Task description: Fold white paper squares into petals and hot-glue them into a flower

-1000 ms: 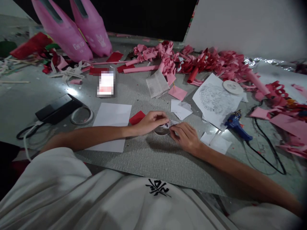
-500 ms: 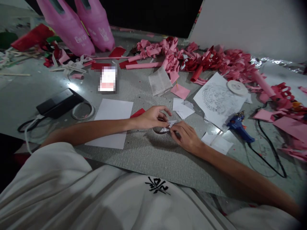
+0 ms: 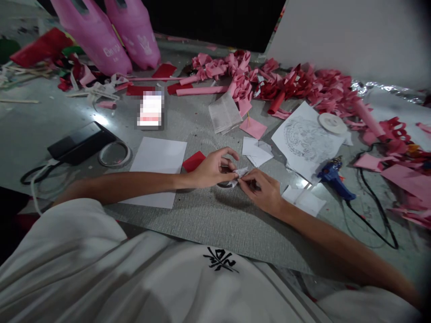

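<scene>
My left hand [image 3: 212, 168] and my right hand [image 3: 261, 190] meet over the grey textured mat [image 3: 218, 220]. Both pinch a small folded piece of white paper [image 3: 239, 174] between fingertips. Under the paper and my left fingers lies a tape roll [image 3: 224, 183], mostly hidden. A red paper piece [image 3: 192, 161] lies just left of my left hand.
A blue glue gun [image 3: 333, 179] with a black cord lies to the right, by a printed sheet [image 3: 306, 139]. White sheets [image 3: 155, 166], a clear tape ring [image 3: 114, 154], a black phone [image 3: 79, 141], pink bags [image 3: 111, 31] and heaps of pink and red paper scraps [image 3: 296, 85] surround the mat.
Both hands have stayed at the same spot. The fingers shifted slightly on the small white paper, and my right fingertips now pinch its end more closely.
</scene>
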Motion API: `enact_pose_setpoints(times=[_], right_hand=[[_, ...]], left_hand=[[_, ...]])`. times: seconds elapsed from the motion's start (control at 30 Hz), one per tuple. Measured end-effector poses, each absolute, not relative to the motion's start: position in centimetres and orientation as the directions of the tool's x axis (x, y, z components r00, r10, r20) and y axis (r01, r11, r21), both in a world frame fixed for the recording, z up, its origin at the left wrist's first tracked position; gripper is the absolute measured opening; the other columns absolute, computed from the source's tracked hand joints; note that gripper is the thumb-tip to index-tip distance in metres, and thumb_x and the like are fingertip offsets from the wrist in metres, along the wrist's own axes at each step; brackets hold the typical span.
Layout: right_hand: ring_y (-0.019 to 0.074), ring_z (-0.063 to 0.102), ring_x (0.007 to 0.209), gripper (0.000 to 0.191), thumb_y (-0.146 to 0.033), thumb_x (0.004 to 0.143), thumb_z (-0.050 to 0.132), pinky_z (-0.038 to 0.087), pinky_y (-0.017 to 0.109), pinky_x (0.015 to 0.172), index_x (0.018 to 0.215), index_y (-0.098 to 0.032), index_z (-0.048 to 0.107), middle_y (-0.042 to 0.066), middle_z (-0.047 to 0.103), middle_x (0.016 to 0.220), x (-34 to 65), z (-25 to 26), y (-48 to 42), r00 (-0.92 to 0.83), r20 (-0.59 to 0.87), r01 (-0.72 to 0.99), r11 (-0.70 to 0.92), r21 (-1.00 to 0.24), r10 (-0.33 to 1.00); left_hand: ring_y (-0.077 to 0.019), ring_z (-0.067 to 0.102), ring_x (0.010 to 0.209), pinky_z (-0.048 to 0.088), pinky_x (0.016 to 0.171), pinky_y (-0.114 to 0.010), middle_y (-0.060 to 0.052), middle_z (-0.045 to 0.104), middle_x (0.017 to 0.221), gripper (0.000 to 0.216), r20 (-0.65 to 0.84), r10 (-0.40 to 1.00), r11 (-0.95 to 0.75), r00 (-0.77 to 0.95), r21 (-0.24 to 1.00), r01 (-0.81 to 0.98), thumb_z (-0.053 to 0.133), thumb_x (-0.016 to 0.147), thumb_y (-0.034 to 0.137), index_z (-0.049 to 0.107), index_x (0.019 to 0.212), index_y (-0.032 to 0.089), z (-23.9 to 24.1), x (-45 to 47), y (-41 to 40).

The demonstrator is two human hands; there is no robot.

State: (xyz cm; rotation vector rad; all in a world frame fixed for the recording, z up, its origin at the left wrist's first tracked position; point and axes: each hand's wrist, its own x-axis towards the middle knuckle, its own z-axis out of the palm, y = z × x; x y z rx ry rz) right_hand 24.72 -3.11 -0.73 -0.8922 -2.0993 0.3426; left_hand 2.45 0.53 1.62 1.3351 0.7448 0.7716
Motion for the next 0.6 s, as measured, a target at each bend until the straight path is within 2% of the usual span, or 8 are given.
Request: enact_pose_setpoints(times=[0.13, 0.27, 0.4, 0.6], right_hand=[[0.0117, 0.058, 0.056, 0.010, -0.023, 0.095, 0.069, 0.045, 0.026, 0.052, 0.085, -0.022, 0.067, -0.001, 0.068, 0.070, 25.0, -0.3, -3.2, -0.318, 0.553, 0.458, 0.636, -0.621, 0.770], [0.0139, 0.062, 0.057, 0.020, -0.032, 0.100, 0.062, 0.049, 0.028, 0.054, 0.086, -0.021, 0.071, 0.002, 0.070, 0.068, 25.1, 0.4, -3.0, -0.246, 0.395, 0.448, 0.466, -0.763, 0.885], [0.0150, 0.065, 0.063, 0.016, -0.036, 0.094, 0.070, 0.052, 0.028, 0.057, 0.090, -0.021, 0.074, 0.004, 0.074, 0.079, 24.9, 0.7, -2.6, -0.269, 0.306, 0.359, 0.390, -0.848, 0.913], [0.0130, 0.057, 0.057, 0.022, -0.038, 0.093, 0.071, 0.044, 0.026, 0.052, 0.081, -0.020, 0.070, 0.001, 0.068, 0.068, 24.7, 0.9, -2.2, -0.338, 0.212, 0.317, 0.323, -0.892, 0.917]], left_hand=[[-0.0130, 0.069, 0.081, 0.054, 0.074, -0.025, 0.001, 0.067, 0.084, 0.045, 0.012, 0.854, 0.069, 0.520, 0.988, -0.136, 0.082, 0.082, 0.023, 0.050, 0.112, 0.020, 1.5, 2.7, 0.2], [-0.0114, 0.068, 0.079, 0.055, 0.078, -0.026, 0.002, 0.067, 0.082, 0.048, 0.050, 0.887, 0.058, 0.459, 0.974, -0.219, 0.084, 0.081, 0.024, 0.045, 0.109, 0.020, 1.4, 2.9, 0.3], [-0.0104, 0.067, 0.079, 0.054, 0.079, -0.026, 0.004, 0.065, 0.081, 0.047, 0.075, 0.890, 0.043, 0.450, 0.968, -0.247, 0.085, 0.081, 0.027, 0.045, 0.106, 0.020, 1.2, 3.0, 0.2], [-0.0123, 0.068, 0.081, 0.056, 0.081, -0.028, 0.002, 0.067, 0.083, 0.046, 0.104, 0.895, 0.002, 0.435, 0.972, -0.236, 0.084, 0.082, 0.032, 0.046, 0.105, 0.020, 0.9, 3.2, -0.1]])
